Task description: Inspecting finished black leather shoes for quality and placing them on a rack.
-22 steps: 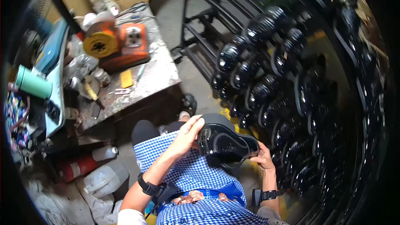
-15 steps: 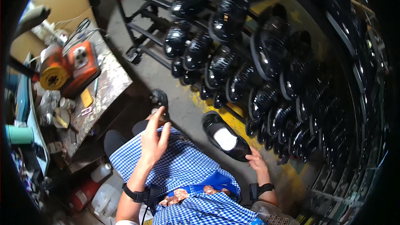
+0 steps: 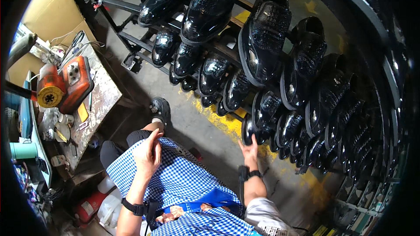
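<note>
My right hand [image 3: 249, 151] reaches toward the rack with thumb and fingers apart and nothing in it. Its fingertips come close to a glossy black shoe [image 3: 248, 130] on a low tier; whether they touch it I cannot tell. Over my blue-and-white checked apron [image 3: 177, 157], my left hand [image 3: 148, 154] is raised with fingers stretched and holds nothing. Larger black patent shoes with a textured upper, such as one slip-on shoe [image 3: 267, 39], stand toe toward me on the higher tier.
The black metal rack [image 3: 118, 4] with several rows of shoes fills the far and right side. On the left, a worn workbench [image 3: 105, 91] bears an orange machine [image 3: 78, 81] and a yellow block [image 3: 83, 112]. A red container [image 3: 89, 205] sits low at left.
The black shoe with the white insole has left my right hand, which has moved up and left to the rack. My left hand's fingers have drawn closer together. The view has shifted toward the rack.
</note>
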The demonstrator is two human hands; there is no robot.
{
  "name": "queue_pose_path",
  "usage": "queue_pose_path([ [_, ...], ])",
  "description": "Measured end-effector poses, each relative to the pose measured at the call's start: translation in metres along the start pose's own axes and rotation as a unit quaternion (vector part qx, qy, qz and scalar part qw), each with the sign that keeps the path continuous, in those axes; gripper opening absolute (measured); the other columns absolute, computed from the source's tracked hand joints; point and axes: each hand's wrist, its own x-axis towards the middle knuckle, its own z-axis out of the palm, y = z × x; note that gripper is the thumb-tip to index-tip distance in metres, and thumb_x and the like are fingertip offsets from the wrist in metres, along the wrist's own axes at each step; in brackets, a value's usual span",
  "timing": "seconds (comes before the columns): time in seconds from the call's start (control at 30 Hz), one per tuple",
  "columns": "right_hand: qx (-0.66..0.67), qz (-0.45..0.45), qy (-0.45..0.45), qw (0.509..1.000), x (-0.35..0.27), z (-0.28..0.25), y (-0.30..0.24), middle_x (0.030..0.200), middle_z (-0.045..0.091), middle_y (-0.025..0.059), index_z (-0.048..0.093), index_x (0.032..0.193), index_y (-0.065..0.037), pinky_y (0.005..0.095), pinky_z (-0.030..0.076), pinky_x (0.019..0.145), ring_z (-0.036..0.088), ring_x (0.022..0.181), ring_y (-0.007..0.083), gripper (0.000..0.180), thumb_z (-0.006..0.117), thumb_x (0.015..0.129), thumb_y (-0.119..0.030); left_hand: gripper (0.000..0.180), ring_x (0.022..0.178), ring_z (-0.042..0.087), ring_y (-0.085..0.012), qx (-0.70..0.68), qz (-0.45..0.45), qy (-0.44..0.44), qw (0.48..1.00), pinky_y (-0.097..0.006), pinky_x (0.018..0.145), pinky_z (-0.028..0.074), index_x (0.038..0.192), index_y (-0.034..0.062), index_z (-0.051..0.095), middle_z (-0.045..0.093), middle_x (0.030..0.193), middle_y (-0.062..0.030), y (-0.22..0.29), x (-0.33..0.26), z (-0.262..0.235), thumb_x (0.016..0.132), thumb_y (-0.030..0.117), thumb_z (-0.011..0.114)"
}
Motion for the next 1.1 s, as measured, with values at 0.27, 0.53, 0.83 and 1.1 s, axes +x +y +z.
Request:
queue_pose_path([
  [0.27,-0.241,0.002,0.336,0.911,0.046,0.022,-0.009,0.136,0.036,0.0126,0.028,0.138,-0.015,0.0521,0.035,0.094,0.038,0.120,0.0291,0.083,0.061,0.075,-0.057,0.035,0.077,0.066,-0.0234,0.011,-0.026,-0.001,1.000,-0.028,0.068,0.050,0.115,0.0028,0.055,0.067,0.092,-0.0122,-0.003,-0.002,0.000,0.080,-0.002,0.056],
  [0.53,-0.234,-0.061,0.256,0.936,0.065,-0.055,-0.047,0.125,0.042,0.0068,0.039,0.131,-0.025,0.0331,0.043,0.081,0.040,0.108,0.0211,0.075,0.069,0.069,-0.055,0.037,0.059,0.060,-0.0206,0.044,0.002,0.007,0.999,-0.029,0.054,0.046,0.114,0.0066,0.058,0.063,0.074,-0.0092,-0.009,-0.001,0.004,0.078,0.003,0.061],
  [0.83,-0.043,-0.020,0.135,0.990,0.048,-0.061,-0.057,0.077,0.056,-0.0052,0.060,0.083,-0.017,0.0258,0.030,0.049,0.040,0.060,0.0118,0.028,0.066,0.076,-0.044,0.039,0.057,0.058,-0.0197,0.027,-0.002,-0.013,1.000,-0.029,0.053,0.046,0.115,0.0084,0.057,0.061,0.070,-0.0080,-0.003,0.008,0.006,0.077,0.005,0.061],
  [1.1,-0.117,-0.001,0.273,0.955,-0.118,-0.159,-0.057,0.100,0.057,-0.0033,0.052,0.117,-0.025,0.0289,0.038,0.053,0.050,0.083,0.0181,0.044,0.064,0.075,-0.027,0.043,0.058,0.059,-0.0227,-0.035,0.004,-0.054,0.998,-0.030,0.053,0.046,0.117,0.0005,0.054,0.062,0.072,-0.0095,-0.008,0.005,0.003,0.075,0.001,0.059],
])
